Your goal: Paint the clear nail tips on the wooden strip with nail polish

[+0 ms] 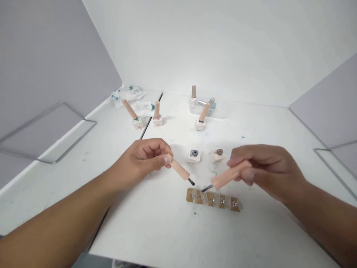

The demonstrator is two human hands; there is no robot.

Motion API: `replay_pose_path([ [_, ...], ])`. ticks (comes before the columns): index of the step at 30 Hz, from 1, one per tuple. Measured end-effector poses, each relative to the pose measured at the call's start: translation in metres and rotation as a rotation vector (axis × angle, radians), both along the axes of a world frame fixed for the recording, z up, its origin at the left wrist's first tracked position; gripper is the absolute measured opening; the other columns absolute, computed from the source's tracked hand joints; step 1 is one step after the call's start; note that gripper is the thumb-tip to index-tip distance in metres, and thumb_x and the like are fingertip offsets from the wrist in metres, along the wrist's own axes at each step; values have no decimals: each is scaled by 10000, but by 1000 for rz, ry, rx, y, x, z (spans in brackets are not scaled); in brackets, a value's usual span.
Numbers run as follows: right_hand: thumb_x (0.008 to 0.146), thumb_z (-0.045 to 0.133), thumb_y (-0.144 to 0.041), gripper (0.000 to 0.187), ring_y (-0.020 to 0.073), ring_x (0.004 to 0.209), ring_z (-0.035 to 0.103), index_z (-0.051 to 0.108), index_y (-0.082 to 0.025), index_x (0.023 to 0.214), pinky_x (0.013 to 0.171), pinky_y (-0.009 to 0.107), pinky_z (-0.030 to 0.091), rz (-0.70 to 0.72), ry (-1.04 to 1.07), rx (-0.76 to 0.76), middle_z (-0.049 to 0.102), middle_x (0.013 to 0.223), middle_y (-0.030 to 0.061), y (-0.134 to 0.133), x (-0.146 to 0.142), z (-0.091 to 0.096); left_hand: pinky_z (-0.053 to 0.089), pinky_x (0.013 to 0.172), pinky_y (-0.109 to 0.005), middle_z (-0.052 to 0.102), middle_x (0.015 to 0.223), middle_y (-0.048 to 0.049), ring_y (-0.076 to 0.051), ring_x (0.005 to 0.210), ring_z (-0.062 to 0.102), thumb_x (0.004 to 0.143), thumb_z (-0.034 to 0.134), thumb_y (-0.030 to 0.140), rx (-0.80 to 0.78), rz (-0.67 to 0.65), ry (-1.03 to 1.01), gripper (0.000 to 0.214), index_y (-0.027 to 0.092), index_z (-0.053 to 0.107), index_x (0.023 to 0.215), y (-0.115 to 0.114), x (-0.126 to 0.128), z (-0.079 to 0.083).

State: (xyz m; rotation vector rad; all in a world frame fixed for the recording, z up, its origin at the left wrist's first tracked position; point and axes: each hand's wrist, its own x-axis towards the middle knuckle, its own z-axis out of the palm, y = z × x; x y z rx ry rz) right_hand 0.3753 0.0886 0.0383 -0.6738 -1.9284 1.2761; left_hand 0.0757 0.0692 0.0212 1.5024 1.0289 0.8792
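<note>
I have the left hand [152,158] pinching a peach cylinder-handled brush [180,169] and the right hand [264,167] pinching a matching brush [228,175], dark bristles [191,181] close to the near tan strip [211,197] of clear oval pieces [216,200].

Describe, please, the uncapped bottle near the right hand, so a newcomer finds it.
Near the middle of the white table stand two uncapped white bottles. The wanted bottle is nearer the right hand; its neck is brown, while its neighbour's is grey-blue.
</note>
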Motion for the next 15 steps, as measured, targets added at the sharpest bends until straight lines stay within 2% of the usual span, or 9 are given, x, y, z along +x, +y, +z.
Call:
replay_pose_path([
  [2,872,672,-325,115,70,441,423,732,-231,901,386,209,303,-76,277,-217,570,604,-34,7,2,0,442,551,-193,622,681,-3,-83,587,500,887,659,322,45,49,-21,157,178,674,826,1,-4,-2],
  [3,882,653,-351,151,48,396,336,733,-224,895,377,209,275,-124,401,-306,535,585,-50,10,3,0,450,550,-193,625,679,-4,-86,589,509,880,671,328,60,75,-33,154,185,678,825,2,-6,-3],
  [6,857,673,-339,157,38,391,166,661,-202,780,332,181,196,-242,694,-515,390,565,-86,17,3,3,468,541,-179,630,683,-2,-94,600,531,855,702,376,72,146,-65,153,223,697,850,5,-12,-6],
  [9,872,663,-332,232,54,397,96,565,-201,709,316,169,180,-272,814,-596,269,546,-98,19,3,7,486,516,-181,623,657,-2,-100,566,533,836,705,436,60,187,-81,183,254,711,846,8,-16,-11],
  [15,884,658,-369,210,66,406,79,561,-217,777,325,164,189,-260,857,-629,214,539,-103,17,4,8,501,474,-211,625,644,-22,-126,531,538,847,667,441,90,170,-56,185,264,722,853,9,-19,-16],
])
